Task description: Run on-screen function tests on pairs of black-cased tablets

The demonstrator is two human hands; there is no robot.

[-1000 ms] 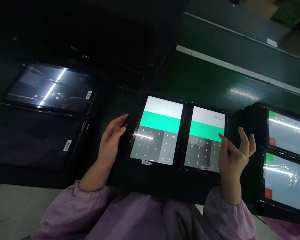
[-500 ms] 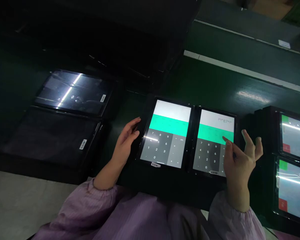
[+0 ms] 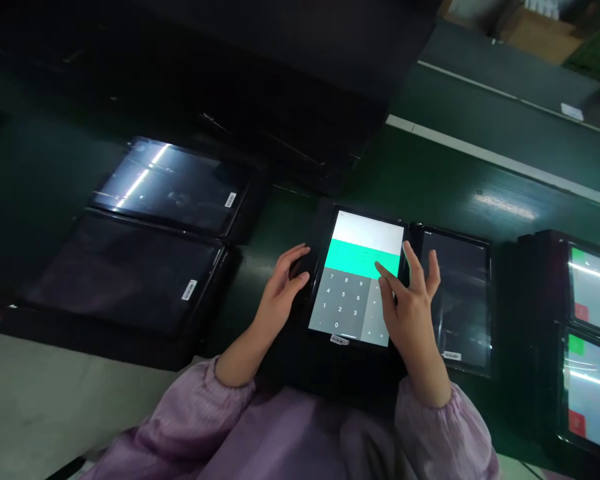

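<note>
Calculator tablet (image 3: 360,243): left hand (image 3: 281,290), half-curled, at its 9 o'clock edge; right hand (image 3: 411,313), open, forefinger touching it; neither gripping.

Two dark tablets (image 3: 125,273) left, two lit tablets (image 3: 593,387) right, green workbench (image 3: 460,173)

Dark green workbench (image 3: 430,167), two unlit tablets (image 3: 173,190) left, calculator tablet (image 3: 360,233) beside an unlit one (image 3: 455,293), two lit tablets (image 3: 595,287) right
</note>
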